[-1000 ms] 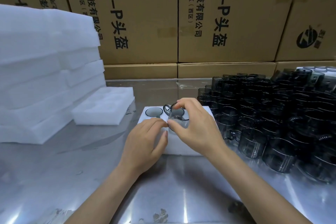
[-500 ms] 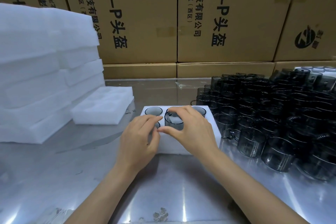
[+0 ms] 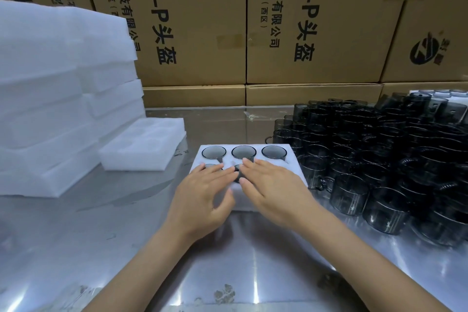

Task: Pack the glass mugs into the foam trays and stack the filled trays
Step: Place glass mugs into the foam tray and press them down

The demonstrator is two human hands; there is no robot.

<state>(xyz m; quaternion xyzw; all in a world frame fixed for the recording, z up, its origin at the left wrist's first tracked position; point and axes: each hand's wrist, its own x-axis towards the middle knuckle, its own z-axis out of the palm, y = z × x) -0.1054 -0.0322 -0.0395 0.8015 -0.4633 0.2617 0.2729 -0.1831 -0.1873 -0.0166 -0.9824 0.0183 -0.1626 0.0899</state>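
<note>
The foam tray [image 3: 291,172] lies at the middle of the steel table [image 3: 76,235], long axis running nine to three o'clock. Three smoked glass mugs [image 3: 243,151] stand mouth-up in its far row. Half a second ago the right hand [image 3: 273,185] gripped a mug; now both it and the left hand [image 3: 202,194] lie flat, fingers spread, over the near row. Loose mugs [image 3: 379,159] crowd three o'clock.
</note>
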